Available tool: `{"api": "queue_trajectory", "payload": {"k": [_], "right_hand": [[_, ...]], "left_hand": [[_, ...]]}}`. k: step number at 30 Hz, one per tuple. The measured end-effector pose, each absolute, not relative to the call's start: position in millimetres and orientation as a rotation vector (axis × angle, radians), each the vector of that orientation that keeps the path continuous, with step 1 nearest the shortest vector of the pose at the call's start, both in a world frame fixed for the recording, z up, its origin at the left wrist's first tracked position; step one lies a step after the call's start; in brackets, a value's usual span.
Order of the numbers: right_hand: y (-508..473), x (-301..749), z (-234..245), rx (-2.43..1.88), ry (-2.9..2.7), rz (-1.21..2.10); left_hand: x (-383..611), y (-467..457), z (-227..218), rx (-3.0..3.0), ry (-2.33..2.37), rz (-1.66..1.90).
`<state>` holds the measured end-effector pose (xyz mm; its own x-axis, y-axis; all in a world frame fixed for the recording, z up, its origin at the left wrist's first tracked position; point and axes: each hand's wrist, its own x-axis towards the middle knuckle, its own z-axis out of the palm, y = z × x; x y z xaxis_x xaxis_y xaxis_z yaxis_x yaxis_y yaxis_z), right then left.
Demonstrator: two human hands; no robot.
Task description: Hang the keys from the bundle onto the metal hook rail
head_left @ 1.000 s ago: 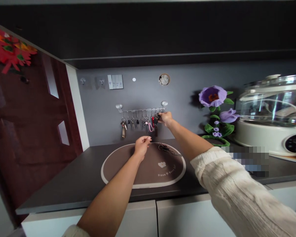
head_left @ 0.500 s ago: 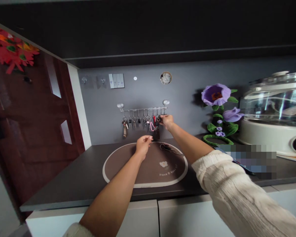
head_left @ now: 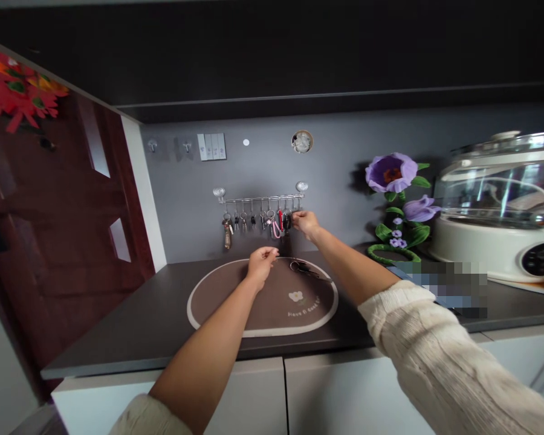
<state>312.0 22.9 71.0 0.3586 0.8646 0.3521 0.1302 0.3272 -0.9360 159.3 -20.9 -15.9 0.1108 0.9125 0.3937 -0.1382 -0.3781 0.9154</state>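
Note:
Several bunches of keys hang from the hooks of a clear rail (head_left: 263, 199) on the grey wall. My right hand (head_left: 305, 224) is at the rail's right end, fingers pinched together right beside a dark bunch of keys (head_left: 287, 222); whether they grip it is too small to tell. Near it hang a red key holder (head_left: 280, 220) and a pink loop (head_left: 276, 228). Lower and to the left, my left hand (head_left: 262, 266) hovers over a brown oval mat (head_left: 236, 302), thumb and fingers closed with nothing showing in them. Another key ring with keys (head_left: 303, 267) lies on the mat.
The dark countertop (head_left: 131, 320) runs under a low dark cabinet (head_left: 272, 54). Purple artificial flowers (head_left: 392, 174) and a white appliance with a clear top (head_left: 476, 244) stand at the right. A red-brown door (head_left: 72, 241) is at the left.
The view has shifted slightly, moving the scene a little left. My right fingertips sit slightly farther from the dark bunch's ring. My left hand stays closed in nearly the same place.

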Motion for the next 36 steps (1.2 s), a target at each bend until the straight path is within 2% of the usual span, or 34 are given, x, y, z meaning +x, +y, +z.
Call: {"api": "queue_trajectory", "payload": {"k": [14,23,30,36], "right_hand": [[-32.8,313.2,46.1,-1.128,-1.257,0.774],[-52.5,320.7,1.0,-1.436,-1.550,0.430],[-61.5,322.8,-0.7,-1.743,-1.712,0.110],[-57.5,322.3,-4.4,-1.842,-1.794,-0.011]], "left_hand": [[158.5,-20.5,-17.3,1.520,0.845,1.429],[158.2,-20.8,-18.4,1.623,0.930,1.360],[158.3,-22.2,-19.1,1.659,0.943,1.295],[158.2,-22.1,-21.2,1.685,0.960,1.261]]}}
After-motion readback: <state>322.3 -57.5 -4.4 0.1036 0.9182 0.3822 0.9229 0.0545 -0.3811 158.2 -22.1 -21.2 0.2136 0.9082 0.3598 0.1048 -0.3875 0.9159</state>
